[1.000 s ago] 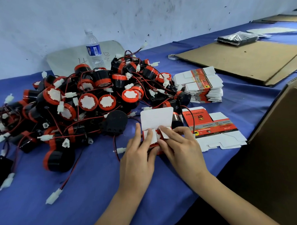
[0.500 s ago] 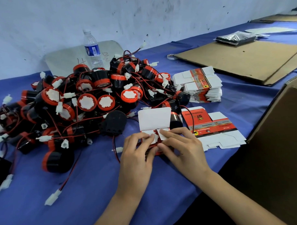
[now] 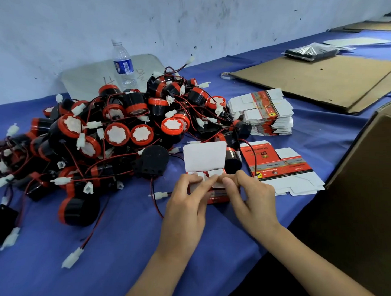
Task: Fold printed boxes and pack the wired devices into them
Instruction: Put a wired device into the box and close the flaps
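A small red printed box (image 3: 215, 196) stands on the blue table, its white lid flap (image 3: 205, 156) raised. My left hand (image 3: 189, 203) grips the box's left side, fingers pressing a white side flap inward. My right hand (image 3: 249, 197) holds the right side, fingertips on the other flap. A big heap of black-and-red wired devices (image 3: 115, 131) with white plugs lies to the left and behind. One flat printed box (image 3: 282, 167) lies just to the right. A banded stack of flat boxes (image 3: 264, 112) sits behind it.
A water bottle (image 3: 123, 63) stands by the wall behind the heap. Cardboard sheets (image 3: 314, 79) cover the table at the back right, with a black plastic bag (image 3: 311, 51) on them. A large brown carton (image 3: 366, 187) stands at the right edge.
Both hands have shifted slightly on the box; the fingertips have come together over the side flaps, pressing them down beneath the raised lid.
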Action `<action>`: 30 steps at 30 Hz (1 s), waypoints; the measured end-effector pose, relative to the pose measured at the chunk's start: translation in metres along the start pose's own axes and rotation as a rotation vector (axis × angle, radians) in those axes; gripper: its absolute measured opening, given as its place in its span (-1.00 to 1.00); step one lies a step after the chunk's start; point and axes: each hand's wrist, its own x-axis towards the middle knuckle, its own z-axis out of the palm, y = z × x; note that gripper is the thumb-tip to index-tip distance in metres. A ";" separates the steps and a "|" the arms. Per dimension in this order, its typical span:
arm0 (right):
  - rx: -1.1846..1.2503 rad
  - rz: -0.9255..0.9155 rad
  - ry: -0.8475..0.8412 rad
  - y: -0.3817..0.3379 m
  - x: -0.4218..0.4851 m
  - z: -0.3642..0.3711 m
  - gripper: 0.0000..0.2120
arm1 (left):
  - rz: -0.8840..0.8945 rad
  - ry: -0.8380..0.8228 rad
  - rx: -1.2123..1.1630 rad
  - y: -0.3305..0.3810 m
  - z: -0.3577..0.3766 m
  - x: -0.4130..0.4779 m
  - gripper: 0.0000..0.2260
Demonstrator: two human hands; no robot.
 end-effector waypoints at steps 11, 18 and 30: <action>0.696 0.494 -0.058 0.008 0.076 -0.013 -0.70 | -0.018 -0.012 -0.076 -0.005 0.000 0.004 -0.78; 0.562 0.353 -0.639 0.004 0.079 -0.002 -0.49 | -0.012 -0.022 -0.120 -0.006 0.000 0.004 -0.78; 0.411 0.135 -0.481 0.008 0.050 -0.001 -0.81 | 0.021 0.048 -0.116 -0.005 0.003 0.005 -0.76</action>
